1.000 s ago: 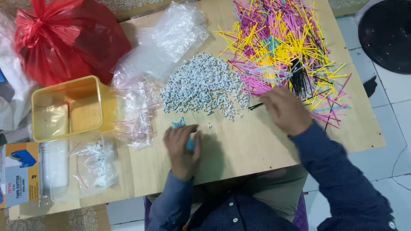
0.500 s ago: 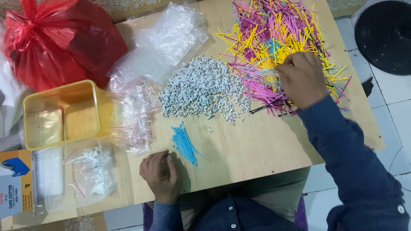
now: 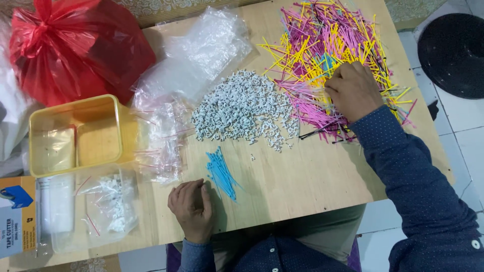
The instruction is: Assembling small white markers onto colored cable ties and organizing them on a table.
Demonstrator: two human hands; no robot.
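My left hand (image 3: 193, 209) rests flat on the wooden table (image 3: 302, 181) near its front edge, holding nothing, just left of a small bundle of blue cable ties (image 3: 222, 174). My right hand (image 3: 353, 90) reaches into a large heap of pink, yellow and black cable ties (image 3: 327, 45) at the back right, fingers curled down into the pile; what they grip is hidden. A mound of small white clips (image 3: 242, 111) lies between the two hands.
A red plastic bag (image 3: 75, 45) sits at the back left, a yellow tub (image 3: 75, 133) below it. Clear plastic bags (image 3: 201, 50) and small filled packets (image 3: 108, 204) lie at the left. A boxed item (image 3: 15, 216) is at the far left, a black round object (image 3: 454, 50) on the floor.
My left hand let go of the blue ties and drew back to the table's front edge. My right hand moved up from the pile's lower edge into the coloured heap.
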